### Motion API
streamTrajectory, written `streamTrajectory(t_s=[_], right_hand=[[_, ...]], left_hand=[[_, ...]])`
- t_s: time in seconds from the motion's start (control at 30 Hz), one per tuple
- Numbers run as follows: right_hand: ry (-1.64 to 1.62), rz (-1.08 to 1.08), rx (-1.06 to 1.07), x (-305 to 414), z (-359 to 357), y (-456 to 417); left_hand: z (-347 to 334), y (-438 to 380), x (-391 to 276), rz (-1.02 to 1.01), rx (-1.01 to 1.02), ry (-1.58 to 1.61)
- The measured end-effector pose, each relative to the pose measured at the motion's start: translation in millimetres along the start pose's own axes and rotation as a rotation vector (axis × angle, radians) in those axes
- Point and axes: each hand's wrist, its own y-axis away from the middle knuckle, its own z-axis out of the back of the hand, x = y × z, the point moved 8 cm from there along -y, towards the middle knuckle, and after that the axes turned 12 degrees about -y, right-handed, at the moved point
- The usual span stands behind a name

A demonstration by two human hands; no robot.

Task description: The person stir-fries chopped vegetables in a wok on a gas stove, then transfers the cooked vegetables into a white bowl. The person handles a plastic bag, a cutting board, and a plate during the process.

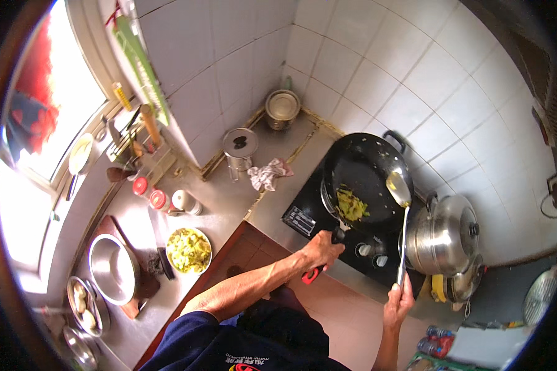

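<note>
My left hand (322, 250) grips the handle of a black wok (371, 157), which tilts over the black gas stove (306, 204). Chopped green and yellow food (351, 205) lies in the wok at its lower left side. In my right hand (398, 297) is the handle of a metal spatula (399, 188), its wide head inside the wok near the right wall. Small bits of food cling to the wok's inner surface. A white-rimmed bowl (189, 250) full of similar chopped food stands on the steel counter to the left.
A lidded steel pot (441, 236) stands right of the wok. Left of the stove are a crumpled cloth (269, 174) and a lidded container (240, 148). Red-lidded jars (158, 199), a steel basin (113, 269) and a cleaver-like dark item (165, 263) are on the left counter.
</note>
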Motion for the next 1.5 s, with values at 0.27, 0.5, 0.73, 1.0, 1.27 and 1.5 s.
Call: streamTrajectory(t_s=[0.27,0.5,0.73,1.0,1.27,1.5], right_hand=[[-0.2,-0.206,-0.015,2,-21,-3],[-0.239,-0.195,0.176,2,-53,-12],[-0.285,-0.173,0.499,27,-124,-5],[-0.033,0.398,1.037,136,-279,30],[0.239,0.939,1.346,177,-376,72],[0.24,1.13,1.413,169,-417,84]], left_hand=[[12,94,31,0.039,-0.072,-0.172],[48,194,55,-0.067,-0.372,-0.285],[81,310,79,0.184,-0.605,-0.344],[80,407,111,0.32,-0.994,-0.308],[74,451,140,0.39,-1.32,-0.235],[70,477,179,0.561,-1.467,-0.147]])
